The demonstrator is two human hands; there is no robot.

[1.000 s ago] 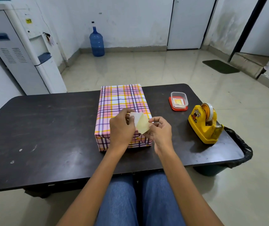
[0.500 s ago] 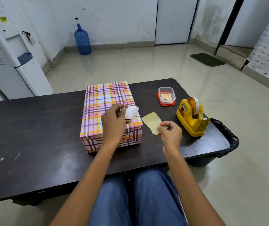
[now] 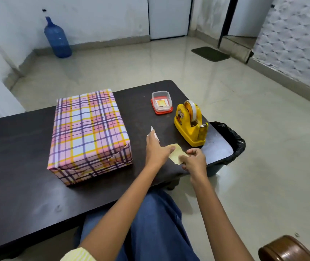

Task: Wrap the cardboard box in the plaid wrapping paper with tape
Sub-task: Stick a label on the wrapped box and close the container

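L grip (image 3: 157,150) pinches white slip (image 3: 153,133), R grip (image 3: 194,160) pinches yellow slip (image 3: 176,157) btwn box (image 3: 90,132) & dispenser (image 3: 190,127).

Dark table (image 3: 18,157) before me, on it I see the plaid-wrapped box (image 3: 90,132) left of middle, a clear container (image 3: 161,99) on a red lid toward the far right, a yellow tape dispenser (image 3: 190,125) just beside it.

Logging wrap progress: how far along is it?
Done: the box is covered in plaid paper on every face shown, near-end flaps folded. In hand: left hand pinches a white slip, right hand pinches a yellow slip, beside the box. Left: possibly sticking a slip on; far end and underside are hidden.
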